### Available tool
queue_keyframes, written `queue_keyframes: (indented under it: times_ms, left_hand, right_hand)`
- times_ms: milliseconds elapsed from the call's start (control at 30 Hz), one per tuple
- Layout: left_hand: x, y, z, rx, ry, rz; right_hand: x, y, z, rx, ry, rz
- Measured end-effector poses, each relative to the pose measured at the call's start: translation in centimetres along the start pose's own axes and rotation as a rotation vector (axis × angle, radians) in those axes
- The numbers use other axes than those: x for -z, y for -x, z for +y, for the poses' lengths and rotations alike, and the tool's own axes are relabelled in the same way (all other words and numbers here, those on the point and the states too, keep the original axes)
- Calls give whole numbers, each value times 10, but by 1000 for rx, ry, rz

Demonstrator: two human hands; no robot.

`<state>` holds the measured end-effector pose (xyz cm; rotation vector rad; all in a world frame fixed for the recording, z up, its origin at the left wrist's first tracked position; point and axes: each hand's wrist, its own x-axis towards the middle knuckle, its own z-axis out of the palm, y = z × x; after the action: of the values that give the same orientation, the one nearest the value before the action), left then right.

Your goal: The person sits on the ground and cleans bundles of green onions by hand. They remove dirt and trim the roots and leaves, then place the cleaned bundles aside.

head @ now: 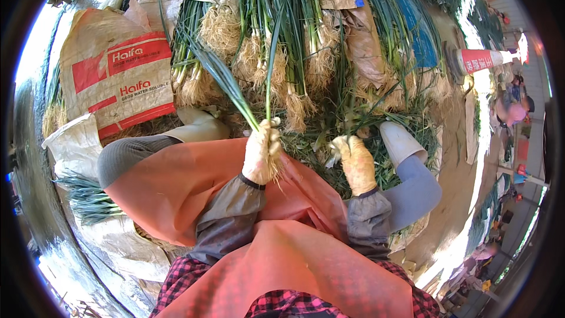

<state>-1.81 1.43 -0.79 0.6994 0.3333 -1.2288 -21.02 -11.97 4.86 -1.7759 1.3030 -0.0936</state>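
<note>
My left hand (pixel 262 152), in a pale stained glove, is closed around a few green onions (pixel 236 92). Their long leaves rise away from me, and thin roots hang below the fist over my orange apron (pixel 194 176). To the right, my right hand (pixel 354 159) wears a yellowed glove with the fingers curled in. A pale leaf scrap (pixel 332 159) shows at its fingertips, above a litter of stripped green leaves (pixel 318 145). Beyond both hands, bundles of green onions (pixel 282 22) lie with their bushy roots (pixel 265 59) towards me.
A Haifa-printed sack (pixel 119 70) lies at the left, near my bent leg. More trimmed onions (pixel 90 198) rest on sacking at lower left. A red and white traffic cone (pixel 479 61) is at the right. Further right, other people (pixel 512 108) sit among produce.
</note>
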Motion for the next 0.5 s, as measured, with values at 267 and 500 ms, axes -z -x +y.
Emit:
queue_keyframes:
  times_ms: [267,500]
  left_hand:
    - [-39,41,9,283,57,-366]
    - [-74,88,67,198,140,-417]
  right_hand:
    - [-90,-76,-47,314,-428,-335]
    - [-57,-146,-57,153,-738,193]
